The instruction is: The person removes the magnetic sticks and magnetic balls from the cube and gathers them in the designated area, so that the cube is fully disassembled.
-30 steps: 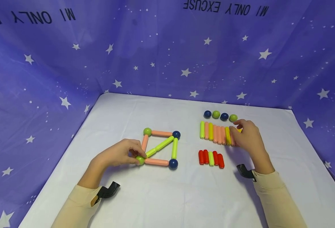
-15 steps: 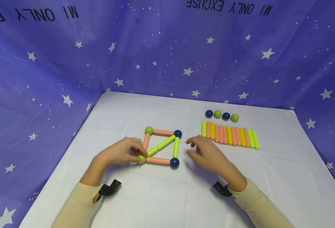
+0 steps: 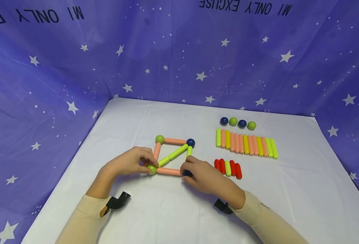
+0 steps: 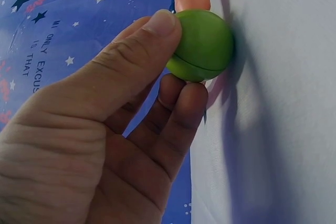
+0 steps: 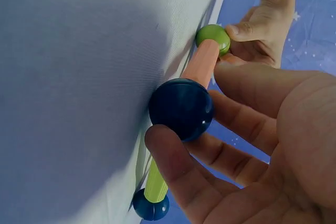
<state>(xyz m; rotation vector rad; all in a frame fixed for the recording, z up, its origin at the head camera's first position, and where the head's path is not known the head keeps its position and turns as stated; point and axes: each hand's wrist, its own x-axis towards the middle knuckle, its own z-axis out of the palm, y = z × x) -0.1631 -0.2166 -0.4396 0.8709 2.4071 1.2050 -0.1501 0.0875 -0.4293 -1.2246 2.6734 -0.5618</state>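
A flat square of rods and balls lies on the white table. My left hand [image 3: 133, 162] pinches its near-left green ball [image 4: 205, 43] between thumb and fingers. At the near-right corner my right hand [image 3: 205, 176] has thumb and fingers around a dark blue ball [image 5: 181, 108], largely hidden by the hand in the head view. Between these two balls runs a salmon rod [image 3: 169, 171]. Two lime rods [image 3: 173, 155] end to end form a diagonal toward the far-right blue ball [image 3: 190, 142]. The far-left corner is another green ball [image 3: 159, 139].
Right of the square lie several short red rods [image 3: 222, 166] with a lime rod [image 3: 227, 168] among them. Behind them stretches a row of longer salmon, yellow and lime rods [image 3: 241, 144]. Blue and green balls [image 3: 233, 121] line up farther back, before a purple starry curtain [image 3: 179, 51].
My right hand has come left from the long rod row, past the short rods, to the square's near-right blue ball. The left hand keeps its hold on the green ball.
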